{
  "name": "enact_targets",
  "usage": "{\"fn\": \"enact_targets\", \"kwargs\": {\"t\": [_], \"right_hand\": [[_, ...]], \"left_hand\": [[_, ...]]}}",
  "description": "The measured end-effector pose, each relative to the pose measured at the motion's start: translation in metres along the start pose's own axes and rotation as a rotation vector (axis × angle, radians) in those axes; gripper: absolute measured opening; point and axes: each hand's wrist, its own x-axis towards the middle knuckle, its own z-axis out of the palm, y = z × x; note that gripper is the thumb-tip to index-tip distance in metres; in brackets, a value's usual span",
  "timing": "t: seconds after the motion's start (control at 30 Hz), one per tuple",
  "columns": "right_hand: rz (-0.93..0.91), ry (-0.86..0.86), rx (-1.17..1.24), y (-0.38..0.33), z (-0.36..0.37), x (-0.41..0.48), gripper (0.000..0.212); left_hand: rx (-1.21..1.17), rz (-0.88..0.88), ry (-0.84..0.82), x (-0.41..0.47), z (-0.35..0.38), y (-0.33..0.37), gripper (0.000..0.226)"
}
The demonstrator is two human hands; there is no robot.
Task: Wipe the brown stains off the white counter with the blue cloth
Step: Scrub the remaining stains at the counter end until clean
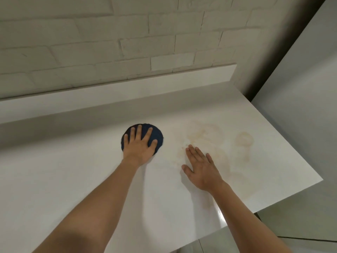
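A round dark blue cloth [157, 136] lies flat on the white counter [73, 179], left of centre. My left hand [139, 145] rests spread flat on top of it, fingers apart, pressing down. Faint brown stains [202, 136] smear the counter to the right of the cloth, with a pale ring-shaped stain [243, 139] further right. My right hand [202, 167] lies flat and open on the counter over the near edge of the stains, holding nothing.
A raised white ledge [127, 88] runs along the back of the counter below a white brick wall [109, 33]. The counter's right edge [291, 139] drops off beside a grey panel [310, 88]. Its near corner is at lower right.
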Motion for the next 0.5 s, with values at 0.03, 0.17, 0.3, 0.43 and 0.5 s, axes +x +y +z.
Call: {"fn": "enact_targets", "kwargs": {"t": [0.03, 0.17, 0.3, 0.43, 0.5], "right_hand": [[-0.006, -0.002, -0.001, 0.001, 0.001, 0.0, 0.069], [-0.009, 0.0, -0.008, 0.003, 0.003, 0.0, 0.069], [-0.003, -0.039, 0.001, 0.004, 0.001, 0.004, 0.065], [-0.006, -0.033, 0.018, 0.003, -0.002, 0.007, 0.061], [-0.017, -0.031, -0.002, 0.003, -0.001, 0.004, 0.062]], "left_hand": [[0.014, 0.038, 0.01, -0.01, 0.006, 0.004, 0.067], [0.035, 0.166, 0.067, -0.057, 0.025, -0.001, 0.067], [0.039, 0.139, 0.091, -0.074, 0.03, -0.002, 0.066], [0.028, 0.1, 0.091, -0.081, 0.033, 0.012, 0.065], [0.027, 0.082, 0.092, -0.089, 0.037, 0.02, 0.064]]}}
